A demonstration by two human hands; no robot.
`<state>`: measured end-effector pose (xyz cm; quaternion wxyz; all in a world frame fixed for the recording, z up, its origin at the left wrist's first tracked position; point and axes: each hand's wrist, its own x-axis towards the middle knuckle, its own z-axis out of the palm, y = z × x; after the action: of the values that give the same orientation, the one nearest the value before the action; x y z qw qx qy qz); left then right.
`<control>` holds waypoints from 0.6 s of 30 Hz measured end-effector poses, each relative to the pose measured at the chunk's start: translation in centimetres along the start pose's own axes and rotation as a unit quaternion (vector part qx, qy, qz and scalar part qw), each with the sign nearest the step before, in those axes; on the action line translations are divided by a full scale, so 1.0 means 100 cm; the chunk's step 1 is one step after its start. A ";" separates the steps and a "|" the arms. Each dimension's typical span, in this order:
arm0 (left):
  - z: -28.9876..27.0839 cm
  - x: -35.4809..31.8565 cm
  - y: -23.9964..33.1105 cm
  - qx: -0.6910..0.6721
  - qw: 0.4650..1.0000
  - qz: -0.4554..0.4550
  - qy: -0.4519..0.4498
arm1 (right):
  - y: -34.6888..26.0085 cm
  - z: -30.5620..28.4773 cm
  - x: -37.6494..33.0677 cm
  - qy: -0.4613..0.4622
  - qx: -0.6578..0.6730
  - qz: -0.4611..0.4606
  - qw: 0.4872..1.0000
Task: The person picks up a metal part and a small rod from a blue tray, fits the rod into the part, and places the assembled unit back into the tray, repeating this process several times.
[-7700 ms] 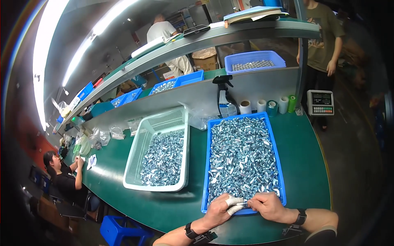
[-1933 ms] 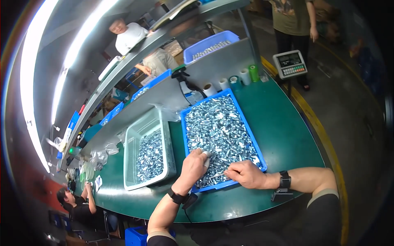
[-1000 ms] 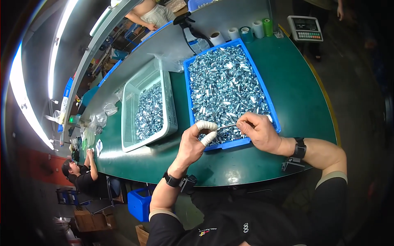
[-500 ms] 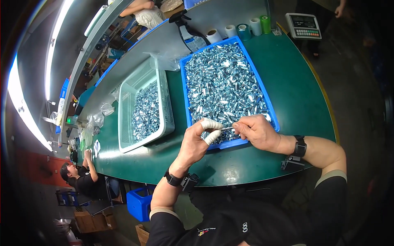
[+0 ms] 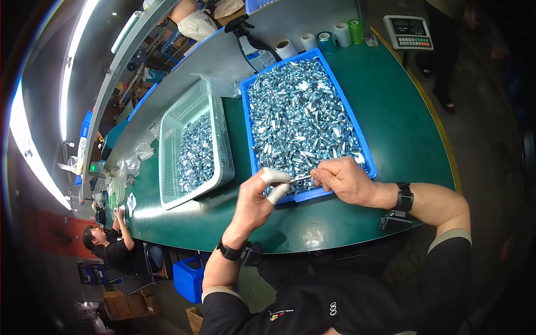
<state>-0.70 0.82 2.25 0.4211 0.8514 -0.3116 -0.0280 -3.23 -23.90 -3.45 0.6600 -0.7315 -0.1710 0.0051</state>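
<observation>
Green matting covers the curved workbench point(image 5: 391, 123), its rim bending toward the person's body. At the near edge sits a blue plastic tray point(image 5: 365, 151) heaped with small shiny metal parts point(image 5: 301, 117), cylindrical and glinting. Half a second ago both hands hovered low over the tray's near rim; now they are lifted slightly and drawn together, so one piece has been singled out from the heap. The left hand point(image 5: 254, 201), two fingertips wrapped in white cots, and the right hand point(image 5: 346, 178) pinch a thin metal piece point(image 5: 300, 178) between them, each grip narrow, just above the tray's near edge. Left of the tray stands a pale slotted basket point(image 5: 220, 167) holding more of the same parts. Rolls of tape point(image 5: 324, 40) line the far edge, beside a small scale point(image 5: 408, 32).
</observation>
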 end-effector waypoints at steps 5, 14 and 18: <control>-0.058 -0.011 -0.014 0.132 0.981 -0.027 0.140 | 0.004 0.000 0.002 0.006 0.016 -0.006 1.000; -0.020 -0.011 -0.019 0.204 0.979 0.013 -0.015 | 0.000 0.001 0.002 0.011 0.011 -0.006 1.000; -0.003 -0.012 -0.027 0.248 0.967 -0.007 -0.053 | -0.002 0.003 0.002 0.015 0.019 -0.010 1.000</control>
<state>-0.17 2.89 0.19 0.1791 0.9287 -0.3247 0.0025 -3.19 -23.53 -3.30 0.6764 -0.7170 -0.1684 -0.0093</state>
